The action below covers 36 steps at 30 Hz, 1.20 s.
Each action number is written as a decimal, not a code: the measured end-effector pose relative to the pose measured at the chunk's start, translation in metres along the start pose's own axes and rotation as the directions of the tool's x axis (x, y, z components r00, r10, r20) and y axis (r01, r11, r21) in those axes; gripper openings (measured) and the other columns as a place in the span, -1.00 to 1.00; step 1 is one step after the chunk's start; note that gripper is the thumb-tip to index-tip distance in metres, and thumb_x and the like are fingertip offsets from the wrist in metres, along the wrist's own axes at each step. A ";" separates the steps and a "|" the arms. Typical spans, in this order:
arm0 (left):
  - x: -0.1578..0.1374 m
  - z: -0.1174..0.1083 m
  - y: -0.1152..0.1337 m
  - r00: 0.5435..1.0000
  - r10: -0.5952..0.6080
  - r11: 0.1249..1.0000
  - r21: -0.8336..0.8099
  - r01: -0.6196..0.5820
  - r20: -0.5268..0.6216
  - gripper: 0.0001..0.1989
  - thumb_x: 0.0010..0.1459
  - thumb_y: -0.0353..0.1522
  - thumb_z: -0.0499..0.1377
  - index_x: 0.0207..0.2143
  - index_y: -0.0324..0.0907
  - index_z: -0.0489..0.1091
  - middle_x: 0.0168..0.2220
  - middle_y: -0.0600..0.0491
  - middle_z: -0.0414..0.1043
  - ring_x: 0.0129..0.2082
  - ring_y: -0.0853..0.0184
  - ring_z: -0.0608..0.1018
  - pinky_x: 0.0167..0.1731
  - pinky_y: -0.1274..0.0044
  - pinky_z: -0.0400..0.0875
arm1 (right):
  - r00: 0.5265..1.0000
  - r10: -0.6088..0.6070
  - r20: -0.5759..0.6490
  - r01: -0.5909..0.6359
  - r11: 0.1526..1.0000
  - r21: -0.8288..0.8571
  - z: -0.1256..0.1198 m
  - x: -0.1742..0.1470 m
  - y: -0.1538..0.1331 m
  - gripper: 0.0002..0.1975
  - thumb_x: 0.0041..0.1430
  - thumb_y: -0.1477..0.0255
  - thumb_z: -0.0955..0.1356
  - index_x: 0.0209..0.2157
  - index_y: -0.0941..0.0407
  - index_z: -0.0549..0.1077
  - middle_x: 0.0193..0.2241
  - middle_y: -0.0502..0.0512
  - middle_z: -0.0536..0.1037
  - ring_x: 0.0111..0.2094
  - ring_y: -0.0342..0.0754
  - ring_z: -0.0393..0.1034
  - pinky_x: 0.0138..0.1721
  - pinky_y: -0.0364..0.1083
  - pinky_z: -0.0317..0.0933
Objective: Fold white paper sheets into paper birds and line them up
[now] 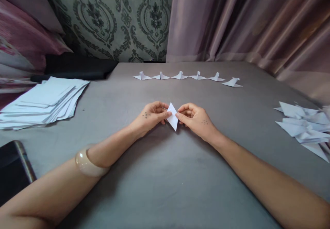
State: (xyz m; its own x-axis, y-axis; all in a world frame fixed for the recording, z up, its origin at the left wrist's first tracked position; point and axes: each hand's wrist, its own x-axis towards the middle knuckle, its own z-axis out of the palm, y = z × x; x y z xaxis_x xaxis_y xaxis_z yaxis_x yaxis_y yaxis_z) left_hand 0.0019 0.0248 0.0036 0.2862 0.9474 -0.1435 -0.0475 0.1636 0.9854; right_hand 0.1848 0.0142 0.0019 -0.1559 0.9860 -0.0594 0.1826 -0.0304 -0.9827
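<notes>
white paper diamond [172,118] held above middle of grey surface [165,181], pinched at one side by left hand [151,116], at other by right hand [196,119]; hands slightly apart, bridged by it. six folded paper birds [180,76] lined up beyond. paper stack [45,100] placed at left, folded pieces [306,127] heaped at right.

Small folded white paper diamond [172,118] pinched between the left hand [152,116] and the right hand [194,118], thumbs on top, over a grey surface [180,181]. Past that there's a row of six little folded paper birds [180,76], the rightmost sitting a bit nearer. Messy pile of folded paper pieces [305,123] far right, loose stack of white sheets [42,100] on the left, dark phone-like slab [11,170] cut off below it. Chunky pale bangle [87,163] on the left arm too.
</notes>
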 end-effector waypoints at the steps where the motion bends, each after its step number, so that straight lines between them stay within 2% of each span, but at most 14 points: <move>1: 0.000 0.000 -0.001 1.000 0.020 0.999 0.031 -0.020 0.008 -0.69 -0.01 -0.34 0.33 -0.22 -0.26 0.38 -0.45 0.07 0.47 -0.53 0.47 0.42 -0.48 0.59 0.30 | 1.000 -0.014 -0.004 0.014 0.999 -0.031 0.001 0.000 0.002 -0.76 0.00 0.30 0.44 -0.35 0.09 0.37 -0.50 -0.02 0.51 -0.48 -0.13 0.38 -0.43 -0.11 0.24; 5: 0.001 -0.003 -0.006 0.990 0.141 0.960 0.241 -0.144 0.031 -0.73 0.10 -0.40 0.19 -0.12 -0.23 0.33 -0.35 0.02 0.49 -0.41 0.39 0.48 -0.37 0.52 0.37 | 0.996 -0.075 -0.039 0.060 0.954 -0.294 0.002 -0.001 0.004 -0.91 0.06 0.37 0.37 -0.38 0.08 0.41 -0.45 0.01 0.54 -0.44 -0.11 0.39 -0.35 -0.08 0.25; 8: 0.000 -0.006 -0.007 0.967 0.256 0.838 0.495 -0.230 0.016 -0.79 0.10 -0.47 0.10 -0.18 -0.21 0.39 -0.26 -0.02 0.46 -0.27 0.32 0.49 -0.27 0.49 0.36 | 0.990 -0.137 -0.024 0.110 0.875 -0.471 0.003 -0.004 0.003 -0.95 0.10 0.40 0.32 -0.37 0.06 0.43 -0.47 -0.01 0.54 -0.46 -0.11 0.36 -0.37 -0.09 0.20; 10: -0.002 -0.007 -0.006 0.959 0.281 0.739 0.627 -0.247 0.047 -0.78 0.09 -0.50 0.04 -0.25 -0.19 0.43 -0.25 -0.01 0.42 -0.30 0.34 0.46 -0.28 0.49 0.34 | 0.982 -0.191 0.006 0.163 0.819 -0.550 0.004 -0.005 0.003 -0.93 0.12 0.43 0.30 -0.37 0.06 0.43 -0.49 -0.01 0.52 -0.48 -0.11 0.33 -0.39 -0.10 0.17; 13: -0.005 -0.008 -0.003 0.957 0.253 0.653 0.704 -0.279 0.144 -0.74 0.03 -0.52 0.03 -0.30 -0.18 0.47 -0.24 0.01 0.38 -0.39 0.39 0.43 -0.34 0.52 0.33 | 0.967 -0.251 0.048 0.223 0.736 -0.639 0.004 -0.005 0.006 -0.89 0.13 0.48 0.27 -0.40 0.07 0.43 -0.48 0.01 0.49 -0.46 -0.11 0.31 -0.38 -0.10 0.14; 17: -0.008 -0.008 0.002 0.941 0.261 0.584 0.741 -0.333 0.218 -0.74 0.00 -0.50 0.08 -0.27 -0.19 0.49 -0.23 -0.02 0.38 -0.35 0.35 0.44 -0.30 0.50 0.35 | 0.955 -0.282 0.087 0.262 0.675 -0.689 0.002 -0.007 0.008 -0.82 0.07 0.56 0.25 -0.36 0.09 0.46 -0.37 0.05 0.48 -0.44 -0.13 0.30 -0.36 -0.11 0.15; 20: -0.008 -0.010 0.004 0.940 0.242 0.573 0.746 -0.339 0.241 -0.78 0.02 -0.46 0.13 -0.26 -0.19 0.50 -0.23 -0.03 0.39 -0.34 0.33 0.45 -0.27 0.48 0.36 | 0.954 -0.275 0.120 0.280 0.674 -0.684 -0.002 -0.010 0.006 -0.79 0.04 0.57 0.26 -0.31 0.09 0.48 -0.34 0.06 0.47 -0.43 -0.14 0.30 -0.36 -0.12 0.15; 24: -0.006 -0.014 0.005 0.945 0.222 0.596 0.734 -0.325 0.238 -0.82 0.07 -0.38 0.17 -0.27 -0.18 0.51 -0.24 -0.02 0.40 -0.35 0.34 0.45 -0.29 0.49 0.35 | 0.959 -0.242 0.149 0.277 0.683 -0.676 -0.004 -0.011 0.003 -0.87 0.06 0.47 0.31 -0.32 0.09 0.48 -0.35 0.03 0.45 -0.44 -0.15 0.29 -0.38 -0.13 0.15; 30: -0.002 -0.015 0.000 0.943 0.251 0.604 0.726 -0.329 0.218 -0.85 0.15 -0.35 0.13 -0.35 -0.19 0.49 -0.30 0.00 0.41 -0.40 0.37 0.44 -0.34 0.52 0.31 | 0.960 -0.252 0.122 0.269 0.711 -0.649 -0.005 -0.007 0.004 -0.85 0.16 0.41 0.29 -0.41 0.09 0.50 -0.44 0.03 0.46 -0.45 -0.14 0.30 -0.36 -0.11 0.16; 36: 0.000 -0.012 -0.005 0.958 0.240 0.607 0.746 -0.274 0.157 -0.85 0.16 -0.34 0.12 -0.37 -0.19 0.45 -0.31 0.00 0.37 -0.40 0.36 0.42 -0.34 0.50 0.31 | 0.970 -0.225 0.086 0.225 0.714 -0.663 -0.004 -0.002 0.003 -0.84 0.19 0.40 0.29 -0.41 0.08 0.49 -0.41 0.05 0.53 -0.43 -0.10 0.35 -0.34 -0.09 0.17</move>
State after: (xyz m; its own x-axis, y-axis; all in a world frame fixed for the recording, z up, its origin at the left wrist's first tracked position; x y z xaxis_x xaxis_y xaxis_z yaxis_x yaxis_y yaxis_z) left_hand -0.0095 0.0274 -0.0020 0.4126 0.9038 0.1136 0.6068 -0.3657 0.7057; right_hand 0.1898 0.0126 -0.0005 -0.2759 0.9496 0.1487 0.7394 0.3086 -0.5984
